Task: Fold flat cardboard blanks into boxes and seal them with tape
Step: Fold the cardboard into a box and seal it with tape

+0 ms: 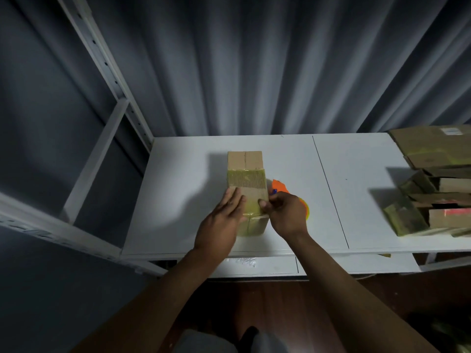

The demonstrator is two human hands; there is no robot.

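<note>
The box [246,174] is plain tan cardboard, with a darker seam line down its top. A yellowish, glossy tape band [246,180] crosses it and shows fine ribbed stripes; more yellow-green tape [251,226] covers its near end. The tape dispenser [279,186] is bright orange with a small blue part, and its roll glows yellow-orange. The counter [356,200] is white with a thin dark joint line. The stacked boxes [433,179] are brown with olive-yellow tape patches, one pale label and a pinkish-red strip. The curtain [254,59] is grey-blue in vertical folds. The shelf frame [107,72] is white-grey. The floor [267,301] is reddish-brown.
</note>
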